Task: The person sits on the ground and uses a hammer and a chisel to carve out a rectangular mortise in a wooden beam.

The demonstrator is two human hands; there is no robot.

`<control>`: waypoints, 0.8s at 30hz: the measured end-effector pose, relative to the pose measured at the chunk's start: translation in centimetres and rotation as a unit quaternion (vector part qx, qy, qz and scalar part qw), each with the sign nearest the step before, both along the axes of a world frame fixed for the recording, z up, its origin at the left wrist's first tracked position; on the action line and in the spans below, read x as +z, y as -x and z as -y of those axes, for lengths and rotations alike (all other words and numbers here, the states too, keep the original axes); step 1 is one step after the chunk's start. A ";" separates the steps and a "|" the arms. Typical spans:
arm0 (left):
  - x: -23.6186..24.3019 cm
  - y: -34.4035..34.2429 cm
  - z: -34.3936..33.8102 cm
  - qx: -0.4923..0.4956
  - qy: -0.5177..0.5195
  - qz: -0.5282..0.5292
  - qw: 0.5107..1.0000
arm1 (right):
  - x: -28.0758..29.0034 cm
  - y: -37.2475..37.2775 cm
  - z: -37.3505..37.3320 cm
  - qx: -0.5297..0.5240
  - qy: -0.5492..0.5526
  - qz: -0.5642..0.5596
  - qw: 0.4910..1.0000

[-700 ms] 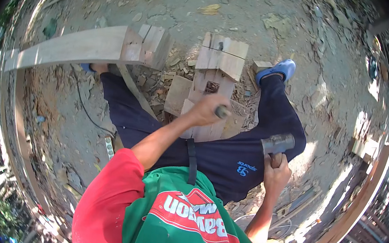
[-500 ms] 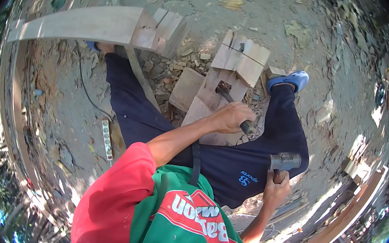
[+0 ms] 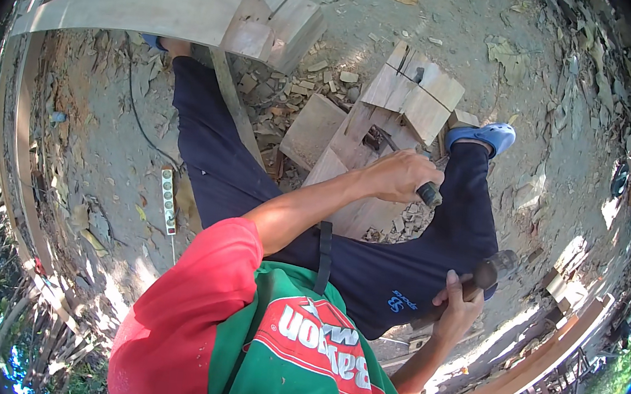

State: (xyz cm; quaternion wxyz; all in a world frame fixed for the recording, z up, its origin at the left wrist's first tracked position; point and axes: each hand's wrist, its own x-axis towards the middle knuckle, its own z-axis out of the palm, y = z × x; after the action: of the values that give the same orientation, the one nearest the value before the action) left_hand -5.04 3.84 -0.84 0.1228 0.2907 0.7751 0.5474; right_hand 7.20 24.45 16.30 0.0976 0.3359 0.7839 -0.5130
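My left hand is wrapped round the handle of a chisel, its thick dark end sticking out past my fingers. The metal blade slants away from me, its tip down in a dark rectangular mortise cut in a wooden beam between my legs. Fingers cover much of the handle. Over my right thigh, my right hand grips a hammer near its heavy metal head, which is raised and tilted. A sawn, grooved wood end lies just beyond the mortise.
A square wood block sits left of the beam among chips. A long curved timber with a notched end crosses the far left. A power strip and its cable lie on the ground at left. Planks are at right.
The hammer has turned, so its face shows, and shifted slightly to the right. My left hand tilts the chisel lower, its tip staying in the mortise. The whole view has shifted a little.
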 end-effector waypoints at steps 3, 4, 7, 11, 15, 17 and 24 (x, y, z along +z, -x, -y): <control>-0.2 0.3 -0.2 0.002 0.012 0.009 1.000 | -0.3 0.9 0.5 -0.019 0.041 -0.018 0.999; -0.3 0.3 -0.3 0.002 0.018 0.011 1.000 | -0.3 1.0 0.9 -0.025 0.052 -0.023 0.998; -0.5 0.4 -0.3 0.008 0.010 0.003 1.000 | -0.6 1.1 1.3 -0.033 0.079 -0.030 0.996; -0.2 0.5 -0.3 0.049 -0.034 -0.020 0.998 | -0.8 1.1 1.3 -0.042 0.107 -0.046 0.992; 0.1 1.1 -0.1 0.031 -0.022 0.009 0.999 | -0.4 1.5 1.5 -0.053 0.127 -0.077 0.987; 0.4 1.3 0.2 0.028 -0.018 0.020 0.999 | -0.3 1.6 1.7 -0.069 0.126 -0.094 0.985; -0.7 1.3 1.0 0.028 -0.058 0.032 0.997 | -8.2 4.5 7.9 0.086 0.020 0.009 0.996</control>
State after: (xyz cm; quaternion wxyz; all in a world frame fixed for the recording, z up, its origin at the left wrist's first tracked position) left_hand -6.32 2.87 -1.52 0.1155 0.2577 0.7454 0.6038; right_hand 2.65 16.57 8.08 0.1552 0.2694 0.7985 -0.5155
